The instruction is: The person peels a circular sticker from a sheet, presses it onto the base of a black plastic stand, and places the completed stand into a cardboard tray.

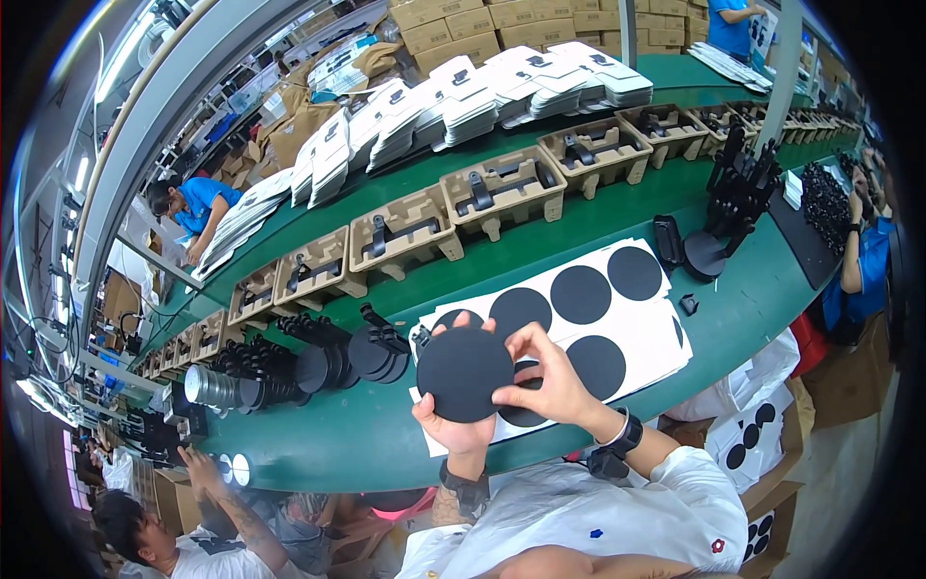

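Observation:
A flat, round black disc (466,374) is held up in front of me, face toward me. My left hand (451,430) supports it from behind and below, fingertips showing over its top edge. At its right edge my right hand (559,384) is closed in a pinch, thumb and finger on the rim. Whether a separate thin layer lies on the disc, I cannot tell. Beneath both hands is a white sheet (644,326) with several black round pads (581,294) in rows, some partly hidden by my hands.
Black stands with round bases (376,355) crowd the bench to the left. More black parts (743,188) stand at the right. Brown moulded trays (502,190) line the green conveyor (415,280), white flat stacks (463,101) behind. Co-workers' hands (201,473) work at lower left.

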Tool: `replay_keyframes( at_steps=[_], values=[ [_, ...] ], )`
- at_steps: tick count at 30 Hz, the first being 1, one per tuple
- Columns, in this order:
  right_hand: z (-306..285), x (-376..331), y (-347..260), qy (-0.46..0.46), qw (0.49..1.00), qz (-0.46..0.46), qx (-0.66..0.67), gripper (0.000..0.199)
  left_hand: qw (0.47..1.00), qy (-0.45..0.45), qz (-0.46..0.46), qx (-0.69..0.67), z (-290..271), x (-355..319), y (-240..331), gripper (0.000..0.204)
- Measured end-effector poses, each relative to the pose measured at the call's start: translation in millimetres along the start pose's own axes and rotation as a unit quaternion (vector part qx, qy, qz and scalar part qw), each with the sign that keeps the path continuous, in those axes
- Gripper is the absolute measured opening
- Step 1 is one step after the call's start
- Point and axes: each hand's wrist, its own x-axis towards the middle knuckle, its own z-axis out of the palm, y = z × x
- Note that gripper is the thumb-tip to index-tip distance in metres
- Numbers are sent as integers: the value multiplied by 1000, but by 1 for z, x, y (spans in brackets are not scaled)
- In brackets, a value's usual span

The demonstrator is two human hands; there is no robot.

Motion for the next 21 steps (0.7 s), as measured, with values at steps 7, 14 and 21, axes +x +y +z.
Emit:
replay_keyframes(
  at_steps=[7, 14, 21],
  values=[
    [9, -4, -15, -42, 823, -401, -400, 33, 983, 48, 45, 170, -17, 1, -2, 80],
    [-8, 6, -18, 44, 861, -292, -414, 30, 950, -45, 84, 298, -43, 1, -5, 78],
    [-36, 87, -35, 35, 955, -135, -260, 24, 949, -81, -18, 304, -74, -9, 51, 61]
  ],
)
